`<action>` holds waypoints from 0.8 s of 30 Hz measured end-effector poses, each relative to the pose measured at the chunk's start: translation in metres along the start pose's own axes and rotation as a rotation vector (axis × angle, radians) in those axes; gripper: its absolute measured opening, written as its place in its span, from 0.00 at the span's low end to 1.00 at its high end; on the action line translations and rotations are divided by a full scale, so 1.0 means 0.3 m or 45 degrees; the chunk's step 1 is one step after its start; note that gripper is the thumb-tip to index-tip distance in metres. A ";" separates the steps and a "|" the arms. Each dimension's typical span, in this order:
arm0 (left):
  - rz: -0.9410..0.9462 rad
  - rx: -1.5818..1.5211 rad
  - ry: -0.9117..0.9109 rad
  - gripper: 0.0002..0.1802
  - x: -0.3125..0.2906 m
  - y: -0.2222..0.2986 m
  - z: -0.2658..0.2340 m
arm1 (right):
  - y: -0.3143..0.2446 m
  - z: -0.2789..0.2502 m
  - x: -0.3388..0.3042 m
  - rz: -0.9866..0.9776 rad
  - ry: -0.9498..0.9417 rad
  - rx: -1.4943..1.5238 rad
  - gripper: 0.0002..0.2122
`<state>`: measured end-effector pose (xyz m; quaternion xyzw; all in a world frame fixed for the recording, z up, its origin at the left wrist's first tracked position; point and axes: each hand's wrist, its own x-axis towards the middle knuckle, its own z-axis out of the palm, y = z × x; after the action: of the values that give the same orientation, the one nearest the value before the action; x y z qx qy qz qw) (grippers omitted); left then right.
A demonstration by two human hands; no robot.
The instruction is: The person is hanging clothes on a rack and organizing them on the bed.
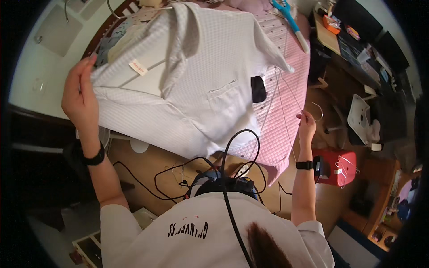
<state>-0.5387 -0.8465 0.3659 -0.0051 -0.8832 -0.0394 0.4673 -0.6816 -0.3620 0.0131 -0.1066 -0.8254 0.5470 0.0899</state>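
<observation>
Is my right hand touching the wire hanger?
Touching. The head view shows it: the right hand pinches the wire hanger near its neck, with the curved hook sticking out past the fingers.

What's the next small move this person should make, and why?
Perhaps bring the wire hanger across toward the white shirt's labelled opening: the left hand holds that edge raised, showing the inside, while the right hand holds the hanger near its hook, off to the shirt's other side.
</observation>
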 end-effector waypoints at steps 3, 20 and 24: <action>-0.075 0.023 0.029 0.09 0.026 -0.036 -0.094 | 0.038 0.080 -0.005 -0.055 -0.075 -0.246 0.11; 0.282 -0.440 -0.108 0.05 -0.085 -0.026 -0.180 | -1.067 0.043 -0.441 -1.526 -0.118 -0.238 0.26; 0.378 -0.683 -0.165 0.05 -0.154 -0.082 -0.143 | -1.141 0.071 -0.609 -1.262 -0.317 -0.160 0.15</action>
<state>-0.4784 -0.8729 0.3501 -0.2597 -0.8589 -0.2019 0.3925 -0.5382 -0.5606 0.3147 0.3581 -0.8125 0.3966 0.2330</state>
